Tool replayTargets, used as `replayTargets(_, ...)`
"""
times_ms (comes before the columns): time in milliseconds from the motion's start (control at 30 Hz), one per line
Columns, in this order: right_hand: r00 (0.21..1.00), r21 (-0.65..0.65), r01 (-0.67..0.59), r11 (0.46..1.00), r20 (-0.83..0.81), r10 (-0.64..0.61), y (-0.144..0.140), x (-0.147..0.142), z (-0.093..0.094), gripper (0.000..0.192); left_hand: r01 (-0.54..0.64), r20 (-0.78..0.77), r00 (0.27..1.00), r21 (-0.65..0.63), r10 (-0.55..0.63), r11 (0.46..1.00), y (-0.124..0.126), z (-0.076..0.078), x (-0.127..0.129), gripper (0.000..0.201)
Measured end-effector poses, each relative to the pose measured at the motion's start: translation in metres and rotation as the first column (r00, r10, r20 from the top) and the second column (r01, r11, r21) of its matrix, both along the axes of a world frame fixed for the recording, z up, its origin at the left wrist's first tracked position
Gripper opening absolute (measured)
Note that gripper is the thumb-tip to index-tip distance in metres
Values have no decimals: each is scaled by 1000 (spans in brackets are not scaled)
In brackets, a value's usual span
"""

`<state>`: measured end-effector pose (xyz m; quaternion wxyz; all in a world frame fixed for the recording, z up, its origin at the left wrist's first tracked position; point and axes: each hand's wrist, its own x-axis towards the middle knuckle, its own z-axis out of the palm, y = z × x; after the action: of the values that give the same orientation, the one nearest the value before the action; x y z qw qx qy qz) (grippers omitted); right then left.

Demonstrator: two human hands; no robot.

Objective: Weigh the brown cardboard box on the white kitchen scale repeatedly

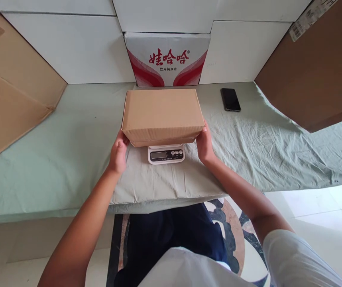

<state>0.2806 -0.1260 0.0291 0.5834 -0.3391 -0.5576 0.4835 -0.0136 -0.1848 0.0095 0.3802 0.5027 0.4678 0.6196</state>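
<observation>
A closed brown cardboard box (163, 109) is over a small white kitchen scale (166, 154), hiding most of the scale's top. Only the scale's front panel shows, with a display and several buttons. My left hand (118, 152) grips the box at its left front corner. On the opposite side, my right hand (204, 141) holds the right front corner. Fingers of both hands are partly hidden behind and under the box. Whether the box rests fully on the scale I cannot tell.
Behind stands a white and red carton (168, 59) with Chinese lettering, between white panels (230, 52). A black phone (230, 99) lies at the right on the green cloth (78, 119). Large cardboard pieces stand at the left (15, 87) and right (317, 71).
</observation>
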Motion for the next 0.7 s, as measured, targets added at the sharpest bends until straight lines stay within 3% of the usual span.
replayTargets(233,1000,-35,12,999,-6,-12,-2,-2,4,71,26,26,999,107,-29,994,-8,12,6,74)
replayTargets(467,998,-28,-33,999,-49,32,-6,-11,7,60,1,51,999,64,-4,998,-15,29,31,81)
replayTargets(600,998,12,50,999,-28,-50,21,-14,12,66,29,32,999,126,-34,992,9,53,34,80)
replayTargets(700,997,110,73,991,-22,-71,57,-22,23,69,25,59,998,190,-37,981,50,67,27,78)
